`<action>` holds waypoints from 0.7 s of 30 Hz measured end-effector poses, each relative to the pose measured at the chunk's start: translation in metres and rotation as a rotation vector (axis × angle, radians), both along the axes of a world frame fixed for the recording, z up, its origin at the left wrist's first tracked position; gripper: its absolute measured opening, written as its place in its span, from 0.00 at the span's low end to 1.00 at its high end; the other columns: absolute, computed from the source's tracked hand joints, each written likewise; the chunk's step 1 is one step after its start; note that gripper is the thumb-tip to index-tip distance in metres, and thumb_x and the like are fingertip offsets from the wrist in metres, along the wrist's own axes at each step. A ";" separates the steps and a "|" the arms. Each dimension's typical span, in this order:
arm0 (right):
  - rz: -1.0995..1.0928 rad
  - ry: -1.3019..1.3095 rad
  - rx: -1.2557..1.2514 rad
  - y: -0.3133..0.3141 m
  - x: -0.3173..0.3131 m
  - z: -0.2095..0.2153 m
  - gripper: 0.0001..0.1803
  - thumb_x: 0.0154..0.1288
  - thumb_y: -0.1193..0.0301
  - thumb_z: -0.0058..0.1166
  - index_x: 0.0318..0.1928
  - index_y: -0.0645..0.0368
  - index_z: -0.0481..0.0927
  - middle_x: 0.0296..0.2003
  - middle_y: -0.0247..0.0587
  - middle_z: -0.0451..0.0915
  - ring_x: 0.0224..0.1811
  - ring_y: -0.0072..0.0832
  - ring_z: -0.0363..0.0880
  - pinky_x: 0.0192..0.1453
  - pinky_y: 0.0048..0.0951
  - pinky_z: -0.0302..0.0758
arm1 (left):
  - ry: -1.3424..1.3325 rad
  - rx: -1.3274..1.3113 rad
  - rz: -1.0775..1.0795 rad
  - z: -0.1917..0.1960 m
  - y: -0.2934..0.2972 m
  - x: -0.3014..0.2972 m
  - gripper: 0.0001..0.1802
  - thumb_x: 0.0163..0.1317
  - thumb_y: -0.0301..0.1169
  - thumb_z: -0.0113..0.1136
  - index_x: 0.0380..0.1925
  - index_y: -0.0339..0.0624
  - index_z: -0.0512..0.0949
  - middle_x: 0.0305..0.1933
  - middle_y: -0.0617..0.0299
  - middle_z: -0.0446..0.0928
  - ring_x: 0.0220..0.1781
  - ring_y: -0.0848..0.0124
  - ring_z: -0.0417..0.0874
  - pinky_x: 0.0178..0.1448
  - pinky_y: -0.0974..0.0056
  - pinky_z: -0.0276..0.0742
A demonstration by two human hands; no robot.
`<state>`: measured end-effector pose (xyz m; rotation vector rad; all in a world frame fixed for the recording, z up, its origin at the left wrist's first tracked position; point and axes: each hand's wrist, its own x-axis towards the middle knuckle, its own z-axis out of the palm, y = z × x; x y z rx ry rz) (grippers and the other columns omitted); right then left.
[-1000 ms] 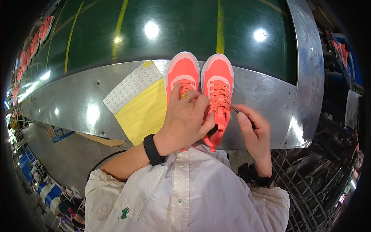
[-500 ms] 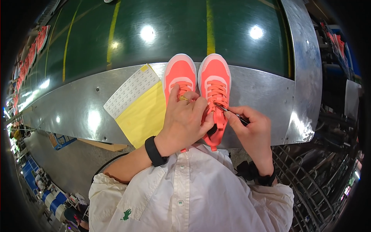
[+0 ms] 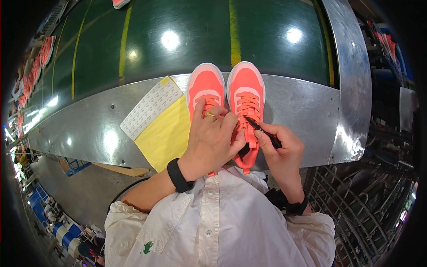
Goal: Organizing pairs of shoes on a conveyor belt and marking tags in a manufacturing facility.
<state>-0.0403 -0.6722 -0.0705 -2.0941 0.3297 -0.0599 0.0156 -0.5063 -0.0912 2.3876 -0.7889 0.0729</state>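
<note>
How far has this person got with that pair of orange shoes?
Both orange shoes stand side by side on the metal ledge, and the laces on the right shoe look threaded. In hand: the left hand steadies the shoes while the right hand points a thin dark tool at the right shoe's laces. What remains is hidden under the hands.
</note>
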 end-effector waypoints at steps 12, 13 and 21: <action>-0.091 0.061 0.421 -0.007 -0.005 0.000 0.08 0.60 0.77 0.62 0.40 0.66 0.82 0.32 0.36 0.83 0.34 0.17 0.80 0.38 0.19 0.76 | 0.082 -0.053 -0.024 0.024 0.027 0.002 0.18 0.49 0.33 0.66 0.39 0.40 0.74 0.36 0.57 0.78 0.47 0.60 0.79 0.65 0.42 0.61; -0.114 0.033 0.414 -0.009 -0.007 0.005 0.08 0.61 0.79 0.61 0.41 0.67 0.82 0.34 0.35 0.82 0.36 0.16 0.79 0.39 0.18 0.75 | 0.076 -0.123 -0.003 0.030 0.035 0.003 0.21 0.47 0.32 0.68 0.43 0.40 0.75 0.41 0.57 0.78 0.48 0.59 0.79 0.65 0.44 0.62; 0.162 -0.152 0.003 0.000 -0.002 0.013 0.12 0.53 0.77 0.67 0.39 0.63 0.83 0.22 0.38 0.75 0.21 0.21 0.71 0.25 0.21 0.66 | 0.141 -0.168 0.111 0.022 0.090 -0.024 0.28 0.40 0.29 0.73 0.45 0.41 0.74 0.46 0.56 0.76 0.49 0.56 0.76 0.59 0.52 0.68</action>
